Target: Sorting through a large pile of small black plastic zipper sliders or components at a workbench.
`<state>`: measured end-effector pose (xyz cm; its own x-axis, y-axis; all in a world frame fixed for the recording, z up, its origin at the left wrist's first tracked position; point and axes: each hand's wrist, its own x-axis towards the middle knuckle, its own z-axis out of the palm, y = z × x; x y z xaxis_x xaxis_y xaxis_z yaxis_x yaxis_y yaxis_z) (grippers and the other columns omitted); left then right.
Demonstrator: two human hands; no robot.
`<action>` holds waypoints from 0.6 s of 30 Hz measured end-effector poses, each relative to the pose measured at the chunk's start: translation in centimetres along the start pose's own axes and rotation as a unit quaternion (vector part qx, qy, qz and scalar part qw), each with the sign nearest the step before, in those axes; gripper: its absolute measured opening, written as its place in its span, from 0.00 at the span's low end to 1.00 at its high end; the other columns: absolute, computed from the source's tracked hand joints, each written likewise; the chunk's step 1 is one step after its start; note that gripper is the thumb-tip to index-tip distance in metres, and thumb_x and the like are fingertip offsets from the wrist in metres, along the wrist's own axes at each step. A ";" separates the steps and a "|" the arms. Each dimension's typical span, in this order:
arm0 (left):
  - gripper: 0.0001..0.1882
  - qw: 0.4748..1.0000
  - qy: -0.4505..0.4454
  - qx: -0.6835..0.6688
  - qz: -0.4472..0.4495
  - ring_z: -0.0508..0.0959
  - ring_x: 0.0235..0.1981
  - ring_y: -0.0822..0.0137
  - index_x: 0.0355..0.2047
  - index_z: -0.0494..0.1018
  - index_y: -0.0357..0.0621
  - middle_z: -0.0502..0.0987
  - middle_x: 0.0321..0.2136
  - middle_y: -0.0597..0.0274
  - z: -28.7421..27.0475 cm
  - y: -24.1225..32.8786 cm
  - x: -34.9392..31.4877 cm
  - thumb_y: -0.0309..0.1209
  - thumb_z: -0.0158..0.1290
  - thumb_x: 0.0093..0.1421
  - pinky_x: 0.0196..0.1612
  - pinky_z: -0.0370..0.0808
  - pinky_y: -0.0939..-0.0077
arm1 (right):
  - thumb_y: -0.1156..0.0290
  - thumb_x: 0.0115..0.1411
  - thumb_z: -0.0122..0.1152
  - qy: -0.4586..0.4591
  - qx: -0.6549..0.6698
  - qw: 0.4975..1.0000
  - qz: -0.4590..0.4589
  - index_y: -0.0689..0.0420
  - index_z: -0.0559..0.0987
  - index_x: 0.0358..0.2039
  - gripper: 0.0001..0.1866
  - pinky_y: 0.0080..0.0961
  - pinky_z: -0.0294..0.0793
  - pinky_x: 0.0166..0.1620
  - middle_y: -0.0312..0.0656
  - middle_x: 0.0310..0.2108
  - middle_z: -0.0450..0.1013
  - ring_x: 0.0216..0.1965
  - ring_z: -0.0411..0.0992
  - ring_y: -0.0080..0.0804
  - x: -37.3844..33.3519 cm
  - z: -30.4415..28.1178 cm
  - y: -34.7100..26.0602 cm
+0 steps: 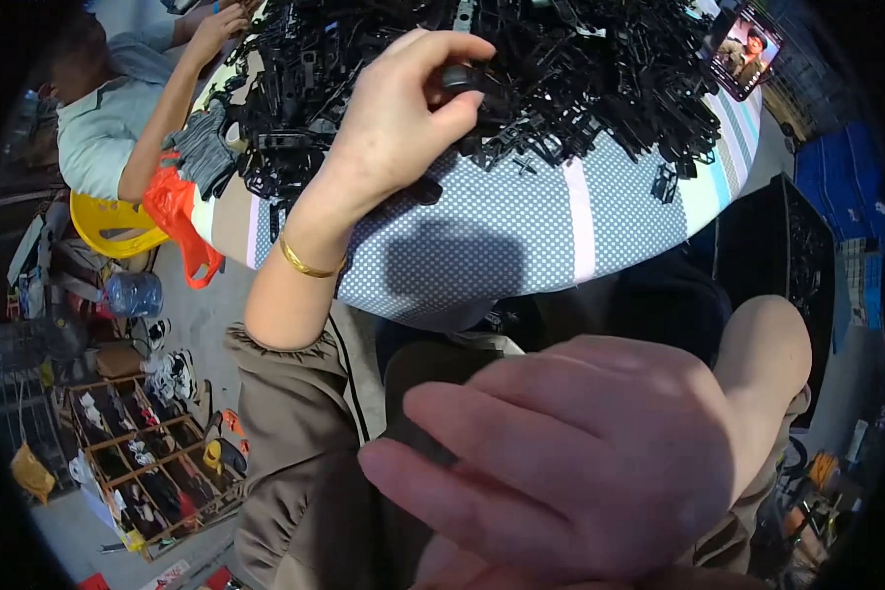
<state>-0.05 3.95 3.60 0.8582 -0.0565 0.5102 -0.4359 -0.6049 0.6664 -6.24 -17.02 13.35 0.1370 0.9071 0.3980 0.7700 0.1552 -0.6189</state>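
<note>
A black part (456, 76) is framed between the left hand's (395, 116) curled fingers and thumb, beside a black heap (610, 84); whether it is gripped cannot be told; the right hand (590, 452) is held well apart, fingers loosely bent, any grip untellable.

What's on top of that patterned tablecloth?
A broad heap of small black parts, with the left hand over its near edge. The heap hides the cloth beneath it; its deeper pieces cannot be seen.
</note>
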 end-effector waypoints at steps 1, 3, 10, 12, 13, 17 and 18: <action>0.15 1.000 -0.009 -0.005 -0.007 0.70 0.22 0.75 0.38 0.73 0.42 0.69 0.26 0.65 -0.1 0.0 0.2 0.22 0.54 0.47 0.28 0.69 0.82 | 0.68 0.38 0.58 0.032 -0.034 0.998 0.029 0.56 0.79 0.32 0.16 0.23 0.71 0.22 0.41 0.27 0.70 0.28 0.71 0.29 0.1 0.4 -0.2; 0.17 0.996 -0.031 -0.072 -0.033 0.72 0.25 0.79 0.40 0.73 0.40 0.70 0.28 0.67 -0.3 -0.2 0.3 0.21 0.53 0.47 0.28 0.68 0.87 | 0.69 0.38 0.59 0.011 -0.127 0.992 -0.001 0.55 0.78 0.31 0.15 0.23 0.71 0.22 0.39 0.26 0.70 0.28 0.71 0.28 -0.1 0.6 -0.2; 0.14 0.945 -0.268 -0.155 -0.108 0.74 0.31 0.74 0.38 0.74 0.38 0.71 0.34 0.60 2.5 2.8 -0.8 0.22 0.57 0.49 0.33 0.72 0.85 | 0.65 0.50 0.51 0.030 -0.245 0.969 -0.028 0.55 0.73 0.18 0.09 0.22 0.65 0.22 0.35 0.19 0.69 0.20 0.69 0.26 -0.6 4.0 1.8; 0.14 0.920 -0.304 -0.241 -0.060 0.73 0.30 0.70 0.38 0.73 0.41 0.72 0.33 0.60 3.7 2.4 -1.5 0.21 0.55 0.49 0.31 0.70 0.80 | 0.70 0.44 0.53 0.169 -0.389 0.905 -0.029 0.57 0.73 0.19 0.05 0.24 0.67 0.23 0.35 0.20 0.67 0.24 0.70 0.29 -2.3 3.6 4.0; 0.14 0.938 -0.301 -0.172 0.000 0.73 0.30 0.68 0.37 0.72 0.40 0.72 0.33 0.59 3.5 1.9 -1.8 0.19 0.54 0.48 0.31 0.70 0.79 | 0.70 0.44 0.55 0.099 -0.313 0.943 0.045 0.58 0.72 0.19 0.05 0.26 0.67 0.23 0.38 0.20 0.68 0.24 0.71 0.33 -3.1 1.7 5.5; 0.12 0.959 -0.271 -0.086 0.010 0.73 0.27 0.64 0.35 0.71 0.36 0.73 0.28 0.55 3.2 2.4 -2.9 0.18 0.49 0.47 0.29 0.71 0.76 | 0.61 0.49 0.60 0.097 -0.425 0.854 0.286 0.60 0.72 0.19 0.15 0.33 0.69 0.24 0.47 0.18 0.70 0.22 0.71 0.43 -7.1 -2.9 10.2; 0.12 0.961 -0.269 -0.064 0.019 0.73 0.26 0.64 0.35 0.71 0.35 0.73 0.26 0.55 3.3 2.7 -2.7 0.19 0.49 0.47 0.28 0.71 0.76 | 0.57 0.51 0.59 0.107 -0.434 0.821 0.354 0.60 0.71 0.19 0.18 0.34 0.69 0.24 0.48 0.17 0.70 0.21 0.71 0.44 -7.9 -3.0 11.1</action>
<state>-2.68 -0.19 2.24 0.8419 -0.5002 0.2025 -0.4693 -0.4932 0.7325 3.11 -23.70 5.39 0.7772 0.5453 0.3140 0.5910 -0.8039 -0.0668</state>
